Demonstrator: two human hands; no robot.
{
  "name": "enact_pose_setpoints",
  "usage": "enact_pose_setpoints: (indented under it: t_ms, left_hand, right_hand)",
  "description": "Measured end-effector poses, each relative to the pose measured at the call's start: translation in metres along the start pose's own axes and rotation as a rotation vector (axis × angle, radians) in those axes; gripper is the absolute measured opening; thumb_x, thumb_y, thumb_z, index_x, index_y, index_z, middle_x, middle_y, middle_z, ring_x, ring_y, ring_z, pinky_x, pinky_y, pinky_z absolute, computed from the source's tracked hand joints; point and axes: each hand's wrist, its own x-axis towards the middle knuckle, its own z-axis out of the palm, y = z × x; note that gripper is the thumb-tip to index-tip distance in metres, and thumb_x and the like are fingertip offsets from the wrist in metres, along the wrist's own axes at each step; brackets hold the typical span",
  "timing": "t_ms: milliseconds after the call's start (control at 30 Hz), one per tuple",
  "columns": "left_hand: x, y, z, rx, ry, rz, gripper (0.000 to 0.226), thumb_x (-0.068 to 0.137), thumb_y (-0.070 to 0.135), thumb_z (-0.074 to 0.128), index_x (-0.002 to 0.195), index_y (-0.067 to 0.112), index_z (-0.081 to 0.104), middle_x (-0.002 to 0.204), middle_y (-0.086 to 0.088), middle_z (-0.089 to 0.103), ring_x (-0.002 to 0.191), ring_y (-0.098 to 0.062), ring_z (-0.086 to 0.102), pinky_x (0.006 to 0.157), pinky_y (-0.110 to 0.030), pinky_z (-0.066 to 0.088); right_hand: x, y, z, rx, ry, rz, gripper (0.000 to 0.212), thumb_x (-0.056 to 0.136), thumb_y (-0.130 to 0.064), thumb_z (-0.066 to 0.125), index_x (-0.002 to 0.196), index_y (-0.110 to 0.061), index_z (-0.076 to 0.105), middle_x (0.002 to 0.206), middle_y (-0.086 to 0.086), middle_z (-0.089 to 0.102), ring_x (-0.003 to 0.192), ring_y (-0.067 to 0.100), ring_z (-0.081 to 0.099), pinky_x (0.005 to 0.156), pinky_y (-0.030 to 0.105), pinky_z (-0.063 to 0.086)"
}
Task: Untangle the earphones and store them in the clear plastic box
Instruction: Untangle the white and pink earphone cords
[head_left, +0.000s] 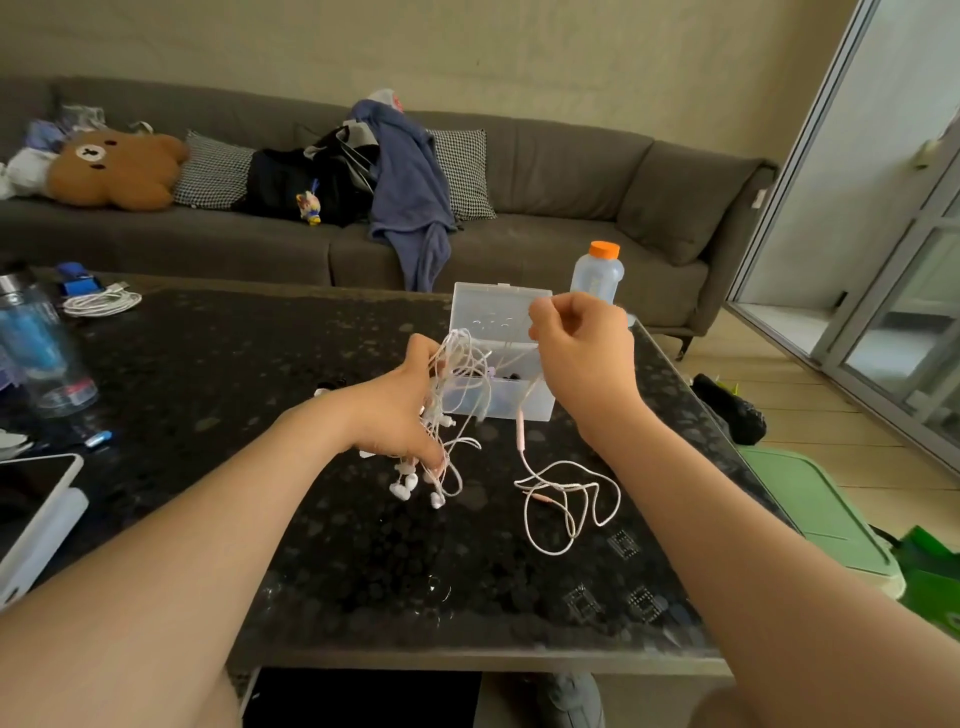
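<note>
- The clear plastic box (498, 402) stands on the table (260, 364) towards its far right corner, with its lid (498, 309) hinged up and open at the back.
- Inside the box lie a few small dark and purplish items, too blurred by the wall to identify.
- The left hand (395, 410) is just left of the box, above the middle of the table, fingers curled round a tangled bunch of earphones (457, 379). Several white buds (408, 486) dangle below it, close to the tabletop.
- The right hand (582, 353) is raised in front of the box's right end, thumb and fingers pinching a pink cable (566, 499) that runs from the tangle. The cable drops past the box's front wall and lies in loose loops on the table near the right edge.
- Both hands and the bunch hide part of the box's opening.
- A bottle with an orange cap (597, 270) stands behind the box at the far right corner.
- Along the left edge are a clear bottle (36, 343), a coiled white cable (101, 302) and a white-framed tablet (31, 509).
- Beyond the far edge, a grey sofa (545, 171) carries a brown bear cushion (117, 169) and a blue garment (410, 192).
- A green lidded bin (815, 509) sits on the floor off the right edge.
</note>
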Motion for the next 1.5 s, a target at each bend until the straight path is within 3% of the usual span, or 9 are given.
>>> enact_pose_setpoints:
  t_ms: [233, 433, 700, 833, 933, 1133, 1233, 1333, 1500]
  left_hand:
    - [0.001, 0.002, 0.0, -0.147, -0.05, 0.043, 0.117, 0.084, 0.016, 0.088, 0.153, 0.063, 0.006, 0.132, 0.006, 0.053, 0.093, -0.022, 0.077, 0.08, -0.033, 0.064]
    - [0.005, 0.001, 0.001, -0.192, -0.044, 0.074, 0.049, 0.098, 0.003, 0.066, 0.122, 0.046, 0.071, 0.118, 0.008, 0.067, 0.106, -0.02, 0.07, 0.104, -0.049, 0.057]
    - [0.001, -0.005, 0.0, -0.32, -0.177, 0.075, 0.085, 0.084, -0.02, 0.062, 0.133, 0.05, 0.055, 0.135, 0.001, 0.067, 0.114, -0.02, 0.073, 0.093, -0.047, 0.063]
    - [-0.006, 0.007, -0.004, -0.502, -0.43, 0.036, 0.077, 0.07, 0.001, 0.062, 0.137, 0.04, 0.064, 0.137, -0.003, 0.068, 0.126, -0.027, 0.065, 0.1, -0.045, 0.057]
    - [-0.009, 0.012, -0.005, -0.542, -0.519, 0.02, 0.056, 0.077, 0.02, 0.064, 0.132, 0.029, 0.072, 0.138, -0.002, 0.069, 0.13, -0.026, 0.065, 0.116, -0.056, 0.043]
    - [-0.005, 0.021, 0.004, -0.24, -0.214, 0.018, 0.052, 0.081, 0.076, 0.072, 0.09, 0.026, 0.082, 0.093, 0.013, 0.075, 0.095, -0.008, 0.067, 0.097, -0.035, 0.055]
    - [-0.001, 0.021, 0.005, -0.173, -0.011, 0.093, 0.041, 0.083, 0.054, 0.085, 0.08, 0.014, 0.075, 0.078, -0.004, 0.069, 0.074, -0.016, 0.064, 0.079, -0.034, 0.056]
    - [0.0, 0.023, 0.004, -0.275, 0.073, 0.133, 0.022, 0.08, 0.02, 0.087, 0.1, 0.018, 0.078, 0.1, -0.005, 0.079, 0.096, -0.025, 0.075, 0.093, -0.045, 0.063]
    - [0.003, 0.021, 0.007, -0.082, 0.151, 0.148, 0.033, 0.078, 0.027, 0.088, 0.095, 0.031, 0.059, 0.1, 0.013, 0.065, 0.091, -0.012, 0.065, 0.073, -0.028, 0.051]
  right_hand:
    - [-0.007, -0.008, 0.003, 0.345, -0.057, 0.212, 0.017, 0.115, -0.031, 0.038, 0.119, -0.017, 0.048, 0.081, 0.014, 0.072, 0.064, 0.031, 0.077, 0.054, 0.037, 0.062]
    - [-0.008, -0.012, 0.0, 0.321, -0.01, 0.196, 0.018, 0.115, -0.035, 0.031, 0.117, -0.02, 0.041, 0.092, 0.019, 0.071, 0.061, 0.035, 0.076, 0.05, 0.04, 0.062]
    - [-0.004, -0.014, -0.005, 0.593, 0.024, 0.369, 0.02, 0.116, -0.028, 0.032, 0.118, -0.016, 0.048, 0.08, 0.013, 0.068, 0.051, 0.024, 0.069, 0.045, 0.029, 0.053]
    - [-0.001, -0.015, -0.011, 0.65, -0.084, 0.463, 0.01, 0.106, -0.016, 0.042, 0.105, -0.015, 0.052, 0.072, 0.008, 0.061, 0.04, 0.013, 0.038, 0.038, 0.023, 0.031]
    - [-0.003, -0.017, -0.01, 0.598, -0.111, 0.434, 0.014, 0.1, -0.015, 0.048, 0.086, -0.017, 0.052, 0.063, 0.005, 0.056, 0.042, 0.013, 0.038, 0.044, 0.025, 0.035]
    - [-0.007, -0.024, -0.01, 0.601, -0.077, 0.358, 0.029, 0.097, -0.013, 0.048, 0.068, -0.015, 0.051, 0.06, 0.004, 0.055, 0.053, 0.019, 0.06, 0.051, 0.028, 0.052]
    - [-0.006, -0.027, -0.011, 0.537, -0.049, 0.293, 0.027, 0.103, -0.018, 0.041, 0.083, -0.011, 0.057, 0.072, 0.007, 0.065, 0.055, 0.017, 0.061, 0.051, 0.027, 0.05]
    - [-0.006, -0.027, -0.011, 0.509, -0.054, 0.215, 0.026, 0.11, -0.017, 0.029, 0.104, -0.009, 0.053, 0.075, 0.01, 0.073, 0.051, 0.016, 0.062, 0.045, 0.025, 0.047]
    - [-0.003, -0.014, -0.006, 0.365, 0.02, 0.045, 0.023, 0.113, -0.023, 0.033, 0.096, -0.017, 0.046, 0.069, 0.009, 0.062, 0.051, 0.012, 0.055, 0.047, 0.025, 0.046]
